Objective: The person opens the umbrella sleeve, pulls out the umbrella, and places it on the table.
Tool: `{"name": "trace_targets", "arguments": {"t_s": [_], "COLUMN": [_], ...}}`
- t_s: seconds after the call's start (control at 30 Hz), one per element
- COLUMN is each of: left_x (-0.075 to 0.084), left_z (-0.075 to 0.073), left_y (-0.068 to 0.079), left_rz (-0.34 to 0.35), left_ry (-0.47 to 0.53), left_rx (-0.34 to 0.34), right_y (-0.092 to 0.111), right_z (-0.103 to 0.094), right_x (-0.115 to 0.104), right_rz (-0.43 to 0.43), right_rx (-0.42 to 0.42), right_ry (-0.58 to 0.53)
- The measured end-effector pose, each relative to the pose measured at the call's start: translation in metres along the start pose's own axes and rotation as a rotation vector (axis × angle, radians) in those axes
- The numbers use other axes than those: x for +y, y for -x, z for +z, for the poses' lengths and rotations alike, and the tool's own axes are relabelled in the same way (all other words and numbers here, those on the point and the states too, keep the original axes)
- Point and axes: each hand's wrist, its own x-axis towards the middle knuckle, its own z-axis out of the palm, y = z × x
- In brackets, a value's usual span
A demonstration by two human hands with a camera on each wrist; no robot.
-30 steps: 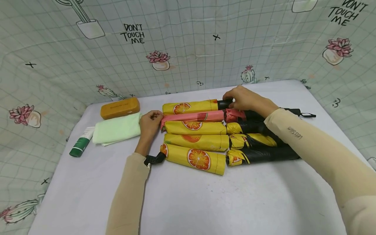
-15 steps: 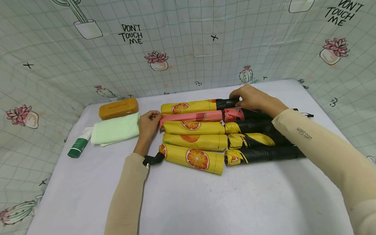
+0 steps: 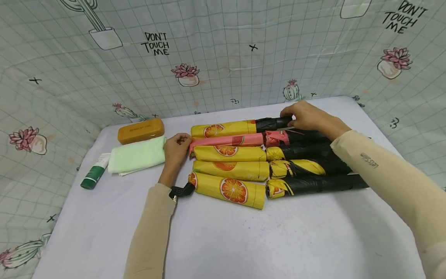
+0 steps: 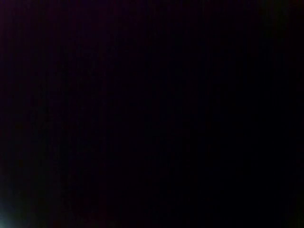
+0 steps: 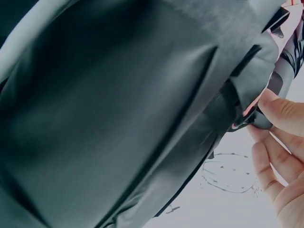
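Note:
In the head view, my right hand point(image 3: 308, 116) grips the right end of a black folded umbrella point(image 3: 267, 124) that sticks out of the farthest yellow sleeve point(image 3: 226, 128), printed with an orange slice. The right wrist view shows thumb and fingers pinching the umbrella's dark end point(image 5: 262, 119), with large dark fabric folds filling much of that view. My left hand point(image 3: 176, 149) has curled fingers at that sleeve's left end, beside the pink sleeve point(image 3: 228, 142); its fingertips are partly hidden. The left wrist view is almost black.
Nearer lie several yellow sleeves, such as the front one point(image 3: 234, 190), with black umbrellas point(image 3: 317, 185) to their right. On the left lie a pale green cloth point(image 3: 137, 155), an orange-brown case point(image 3: 141, 131) and a green-and-white tube point(image 3: 95, 170). A patterned sheet point(image 3: 223, 58) hangs behind the table.
My right hand has moved to the right, and more of the black umbrella shows outside the farthest yellow sleeve. That sleeve and my left hand stay almost in place.

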Motion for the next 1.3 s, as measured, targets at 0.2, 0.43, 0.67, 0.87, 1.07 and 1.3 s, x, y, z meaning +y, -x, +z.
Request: {"name": "trace_targets", "arguments": {"t_s": [0.2, 0.43, 0.67, 0.87, 1.07, 1.3], "left_x": [0.0, 0.0, 0.002, 0.002, 0.002, 0.0], "left_z": [0.0, -0.001, -0.002, -0.001, -0.001, -0.001], "left_y": [0.0, 0.0, 0.001, 0.001, 0.001, 0.001], "left_rz": [-0.008, -0.006, 0.002, 0.001, 0.008, 0.004], "left_ry": [-0.001, 0.011, 0.019, 0.012, 0.014, -0.005], "left_rx": [-0.008, -0.015, -0.014, -0.016, -0.012, -0.014], "right_y": [0.006, 0.011, 0.017, 0.025, 0.03, 0.035], "right_z": [-0.001, -0.002, -0.005, -0.008, -0.011, -0.014], "right_x": [0.006, 0.015, 0.019, 0.026, 0.03, 0.037], "right_rz": [0.005, 0.012, 0.04, 0.052, 0.074, 0.111], "right_rx": [0.008, 0.008, 0.009, 0.02, 0.005, -0.003], "right_ry": [0.006, 0.03, 0.042, 0.047, 0.055, 0.061]}}
